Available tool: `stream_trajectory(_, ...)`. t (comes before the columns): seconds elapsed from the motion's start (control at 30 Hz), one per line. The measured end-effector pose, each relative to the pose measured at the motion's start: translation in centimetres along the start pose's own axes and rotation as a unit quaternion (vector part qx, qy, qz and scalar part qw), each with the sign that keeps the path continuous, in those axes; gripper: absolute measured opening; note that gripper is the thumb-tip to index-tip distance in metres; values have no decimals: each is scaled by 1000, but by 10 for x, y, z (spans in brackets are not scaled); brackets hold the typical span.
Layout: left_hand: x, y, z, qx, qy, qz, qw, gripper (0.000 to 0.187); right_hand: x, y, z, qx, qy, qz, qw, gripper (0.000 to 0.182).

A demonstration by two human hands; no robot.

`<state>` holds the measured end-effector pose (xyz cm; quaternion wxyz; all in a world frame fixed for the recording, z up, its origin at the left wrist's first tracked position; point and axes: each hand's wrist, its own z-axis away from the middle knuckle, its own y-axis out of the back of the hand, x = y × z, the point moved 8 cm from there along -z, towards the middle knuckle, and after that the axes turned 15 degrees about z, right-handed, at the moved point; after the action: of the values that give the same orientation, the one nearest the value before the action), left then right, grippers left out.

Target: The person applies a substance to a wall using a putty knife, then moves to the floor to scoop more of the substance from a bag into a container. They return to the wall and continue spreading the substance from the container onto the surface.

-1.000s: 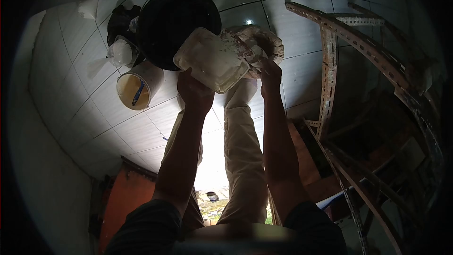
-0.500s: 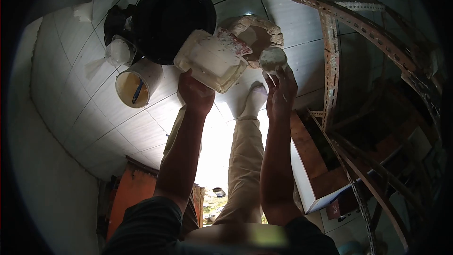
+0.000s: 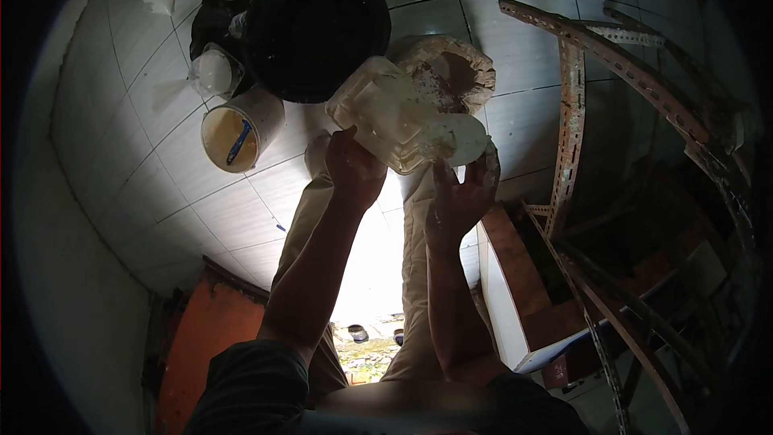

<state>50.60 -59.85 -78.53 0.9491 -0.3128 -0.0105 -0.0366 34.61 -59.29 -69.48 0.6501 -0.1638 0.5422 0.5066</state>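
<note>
My left hand (image 3: 356, 167) is closed on the near left edge of a whitish, see-through plastic tub (image 3: 360, 105), which is held tilted above the floor. In my right hand (image 3: 463, 201) is a small pale cup (image 3: 469, 138), gripped by the fingertips. The cup lies tipped on its side over the tub's right edge, its mouth toward the tub. Pale, dusty material shows about the tub's right side and the cup. Just behind sits an open paper sack (image 3: 483, 80) with its rim rolled down, partly hidden by the tub.
A large black basin (image 3: 314, 32) stands on the tiled floor, beside a pail (image 3: 262, 117) holding a blue-handled brush (image 3: 239, 142). A clear plastic bag (image 3: 213, 74) lies left of the basin. Rusty perforated metal frames (image 3: 570, 129) rise at the right. An orange panel (image 3: 205, 338) is at lower left.
My right hand has brought the cup from over the sack leftward and nearer me, tipping it at the tub's edge. The tub stays in my left hand. The view has shifted slightly.
</note>
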Motion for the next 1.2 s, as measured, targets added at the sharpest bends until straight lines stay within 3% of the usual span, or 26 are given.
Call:
stream_trajectory(0.17, 10, -8, 10, -31, -71, -108, 991, 47, 21, -11, 11, 4, 11, 60, 998, 83)
stream_trajectory(0.23, 13, -4, 10, -38, -86, -131, 987, 47, 25, -16, 11, 2, 26, 85, 996, 82)
stream_trajectory(0.37, 8, 16, 5, 19, -8, -63, 998, 28, 18, -24, 9, -2, 54, 164, 985, 75)
stream_trajectory(0.5, 0, 26, 5, 76, 72, 11, 994, 43, 9, -28, 11, 10, 98, 138, 985, 76)
stream_trajectory(0.63, 9, 24, 9, 84, 55, 29, 995, 41, -5, -30, 15, 17, 170, 189, 967, 78)
stream_trajectory(0.7, 8, 10, 15, 23, 80, 27, 996, 19, -16, -25, 21, 9, 201, 187, 962, 78)
stream_trajectory(0.77, 6, -41, 18, 43, 60, 24, 997, 28, -29, -25, 16, 17, 212, 226, 951, 79)
stream_trajectory(0.8, 8, -53, 23, 80, 46, 9, 996, 44, -29, -22, 16, 15, 233, 178, 956, 80)
stream_trajectory(0.83, 10, -31, 13, 84, 49, 13, 995, 44, -31, -18, 18, 13, 232, 184, 955, 80)
stream_trajectory(0.87, 1, -20, -11, -89, 122, 57, 987, 40, -35, -13, 16, 21, 233, 223, 946, 80)
stream_trajectory(0.9, -5, -27, -12, -261, 189, 101, 941, 36, -39, -9, 12, 29, 235, 260, 936, 81)
stream_trajectory(0.93, -6, -53, 3, -260, 190, 105, 941, 36, -53, -7, 6, 15, 232, 252, 939, 82)
stream_trajectory(1.0, 3, -77, 19, -64, 73, 17, 995, 51, -71, -3, -1, 28, 235, 240, 941, 82)
stream_trajectory(1.2, -1, -100, 49, 10, 71, 15, 997, 49, -93, 15, -2, 71, 226, 266, 934, 81)
